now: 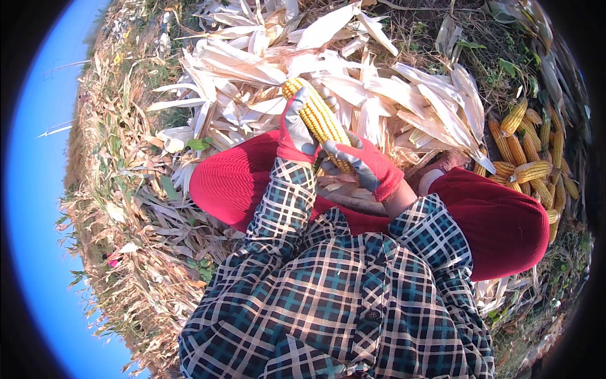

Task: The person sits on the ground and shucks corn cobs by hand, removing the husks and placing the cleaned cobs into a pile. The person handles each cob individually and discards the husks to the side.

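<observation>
A husked ear of yellow corn [319,116] slants across the space above my lap, its tip up and to the left. My left hand [300,125], in a red work glove with grey coated fingers, grips the upper part of the ear. Around its lower end close the fingers of my right hand [364,161], gloved the same way. The kernels lie bare along the visible side. Behind the ear, some fingertips are partly hidden. Dry pale corn husks [265,66] spread over the ground just beyond my hands.
Several husked corn ears [530,156] are heaped at the right, beyond my bent right knee [502,222]. My left knee [232,180] juts out on the other side. Dry corn stalks and leaves [156,246] cover the ground at left. A bare foot [447,163] rests near the husks.
</observation>
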`<action>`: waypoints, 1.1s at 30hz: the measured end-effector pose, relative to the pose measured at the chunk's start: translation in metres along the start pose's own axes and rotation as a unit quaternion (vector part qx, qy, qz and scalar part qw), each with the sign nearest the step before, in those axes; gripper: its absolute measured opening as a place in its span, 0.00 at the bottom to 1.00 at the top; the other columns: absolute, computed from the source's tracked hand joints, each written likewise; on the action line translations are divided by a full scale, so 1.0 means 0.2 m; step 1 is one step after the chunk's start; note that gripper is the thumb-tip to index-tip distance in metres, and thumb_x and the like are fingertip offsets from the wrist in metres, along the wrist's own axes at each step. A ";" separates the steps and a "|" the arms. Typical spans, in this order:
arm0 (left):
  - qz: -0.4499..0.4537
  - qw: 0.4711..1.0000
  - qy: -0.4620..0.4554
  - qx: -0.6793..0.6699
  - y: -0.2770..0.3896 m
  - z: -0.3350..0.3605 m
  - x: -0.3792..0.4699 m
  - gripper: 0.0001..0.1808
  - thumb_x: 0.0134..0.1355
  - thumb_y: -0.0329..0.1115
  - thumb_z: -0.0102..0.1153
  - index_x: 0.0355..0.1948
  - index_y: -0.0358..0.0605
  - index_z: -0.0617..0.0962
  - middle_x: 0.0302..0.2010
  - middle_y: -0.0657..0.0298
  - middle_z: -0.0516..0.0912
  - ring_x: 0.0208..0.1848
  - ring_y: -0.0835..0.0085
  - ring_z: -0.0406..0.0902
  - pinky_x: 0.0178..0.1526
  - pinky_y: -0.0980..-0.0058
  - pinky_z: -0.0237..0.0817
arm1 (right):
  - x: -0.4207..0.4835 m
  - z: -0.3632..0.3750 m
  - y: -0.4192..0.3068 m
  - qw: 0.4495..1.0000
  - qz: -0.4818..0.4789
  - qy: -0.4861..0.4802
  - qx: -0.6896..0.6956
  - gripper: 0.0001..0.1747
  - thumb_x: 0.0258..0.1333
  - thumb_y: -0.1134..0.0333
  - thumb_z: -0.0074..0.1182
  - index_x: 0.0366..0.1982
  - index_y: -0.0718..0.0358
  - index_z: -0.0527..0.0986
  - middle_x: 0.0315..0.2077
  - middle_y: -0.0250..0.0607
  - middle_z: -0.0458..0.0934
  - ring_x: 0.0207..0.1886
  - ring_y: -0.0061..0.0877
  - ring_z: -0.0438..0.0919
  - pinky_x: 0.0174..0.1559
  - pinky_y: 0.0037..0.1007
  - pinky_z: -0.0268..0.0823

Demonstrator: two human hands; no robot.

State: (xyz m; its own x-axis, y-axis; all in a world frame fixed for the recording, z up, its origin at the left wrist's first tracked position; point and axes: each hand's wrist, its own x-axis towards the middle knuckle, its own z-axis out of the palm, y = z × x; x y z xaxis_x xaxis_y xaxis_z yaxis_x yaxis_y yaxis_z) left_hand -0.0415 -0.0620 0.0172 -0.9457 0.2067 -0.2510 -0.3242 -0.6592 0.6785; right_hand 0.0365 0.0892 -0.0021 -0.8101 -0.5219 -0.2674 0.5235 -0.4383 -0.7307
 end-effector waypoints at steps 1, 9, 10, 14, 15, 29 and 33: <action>-0.024 1.000 0.014 -0.003 -0.02 0.01 -0.01 0.26 0.58 0.48 0.60 0.50 0.40 0.75 0.40 0.56 0.82 0.40 0.59 0.82 0.44 0.60 0.77 | -0.01 0.02 0.00 1.000 0.022 0.017 0.008 0.30 0.59 0.56 0.61 0.57 0.67 0.70 0.47 0.35 0.78 0.49 0.21 0.76 0.52 0.26 0.68; -0.172 0.985 -0.025 -0.006 -0.07 0.00 -0.02 0.24 0.61 0.47 0.60 0.50 0.39 0.76 0.43 0.56 0.82 0.45 0.62 0.82 0.45 0.60 0.76 | -0.04 0.00 -0.04 0.997 0.020 0.043 0.054 0.32 0.51 0.63 0.68 0.55 0.65 0.71 0.43 0.34 0.80 0.44 0.19 0.77 0.48 0.26 0.69; -0.154 0.987 -0.018 0.042 -0.09 0.01 -0.03 0.23 0.59 0.43 0.61 0.50 0.39 0.76 0.42 0.57 0.82 0.42 0.63 0.82 0.43 0.63 0.76 | -0.04 -0.01 -0.02 0.998 0.014 0.057 0.038 0.33 0.50 0.63 0.69 0.56 0.65 0.70 0.43 0.34 0.80 0.45 0.20 0.77 0.49 0.26 0.69; -0.099 0.974 0.050 0.196 -0.15 -0.02 -0.03 0.26 0.49 0.29 0.70 0.49 0.39 0.75 0.37 0.61 0.82 0.37 0.68 0.82 0.41 0.71 0.75 | -0.03 -0.06 -0.03 0.910 0.052 0.163 -0.378 0.31 0.48 0.56 0.68 0.51 0.65 0.73 0.40 0.48 0.82 0.44 0.33 0.81 0.49 0.34 0.71; -0.052 0.950 0.082 0.297 -0.15 -0.04 -0.02 0.28 0.47 0.30 0.72 0.50 0.38 0.75 0.37 0.60 0.82 0.38 0.67 0.82 0.42 0.70 0.75 | -0.02 -0.07 -0.06 0.905 0.012 0.191 -0.379 0.30 0.49 0.55 0.67 0.51 0.64 0.73 0.38 0.48 0.82 0.42 0.35 0.82 0.48 0.35 0.71; 0.094 0.693 -0.008 0.715 -0.22 0.00 -0.02 0.36 0.37 0.39 0.76 0.50 0.43 0.75 0.40 0.56 0.83 0.44 0.58 0.81 0.47 0.65 0.72 | -0.09 -0.15 -0.27 0.870 -0.124 0.299 -0.372 0.40 0.51 0.60 0.66 0.63 0.61 0.63 0.29 0.38 0.84 0.30 0.23 0.82 0.35 0.29 0.73; 0.112 0.665 0.060 0.736 -0.22 -0.03 0.01 0.35 0.41 0.37 0.76 0.51 0.41 0.74 0.43 0.55 0.83 0.44 0.59 0.82 0.48 0.65 0.72 | -0.10 -0.21 -0.29 0.944 -0.129 0.295 -0.067 0.16 0.59 0.70 0.57 0.48 0.69 0.74 0.33 0.39 0.83 0.31 0.21 0.83 0.33 0.22 0.74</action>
State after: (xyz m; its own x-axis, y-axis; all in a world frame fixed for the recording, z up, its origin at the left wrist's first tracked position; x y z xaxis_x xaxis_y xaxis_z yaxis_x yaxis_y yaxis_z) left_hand -0.0285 -0.0374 -0.0168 -0.9941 0.1055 -0.0240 0.0672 0.7761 0.6270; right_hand 0.0107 0.1551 0.0187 -0.9331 0.1050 -0.3441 0.2824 -0.3786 -0.8814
